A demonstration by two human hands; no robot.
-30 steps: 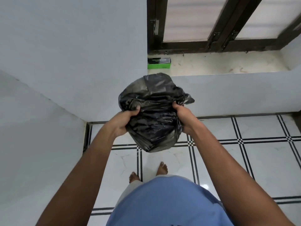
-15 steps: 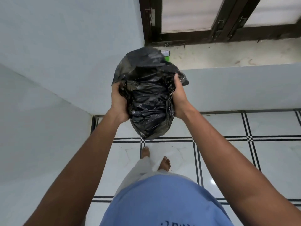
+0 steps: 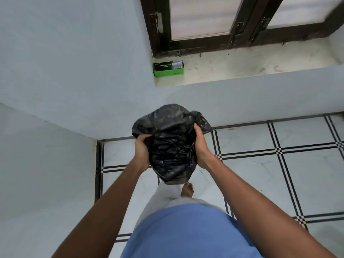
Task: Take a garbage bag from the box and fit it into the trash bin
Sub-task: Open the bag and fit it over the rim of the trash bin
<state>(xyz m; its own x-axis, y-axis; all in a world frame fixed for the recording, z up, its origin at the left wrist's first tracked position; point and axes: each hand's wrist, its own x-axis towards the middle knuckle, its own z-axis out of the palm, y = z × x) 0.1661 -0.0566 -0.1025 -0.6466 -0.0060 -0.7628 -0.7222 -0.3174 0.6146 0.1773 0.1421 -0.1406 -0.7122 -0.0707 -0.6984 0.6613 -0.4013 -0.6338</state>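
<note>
A crumpled black garbage bag hangs in the air in front of me, puffed out at the top and tapering downward. My left hand grips its left edge with curled fingers. My right hand grips its right edge the same way. The green and black garbage bag box lies on the window ledge, far beyond the bag. No trash bin is in view.
A pale wall corner stands ahead and to the left. The stone window ledge runs right under a dark-framed window. White floor tiles with black lines spread to the right. My bare foot is on the floor below the bag.
Both hands have brought the bag down from in front of the ledge, so the green box shows again. My feet have shifted on the tiles.
</note>
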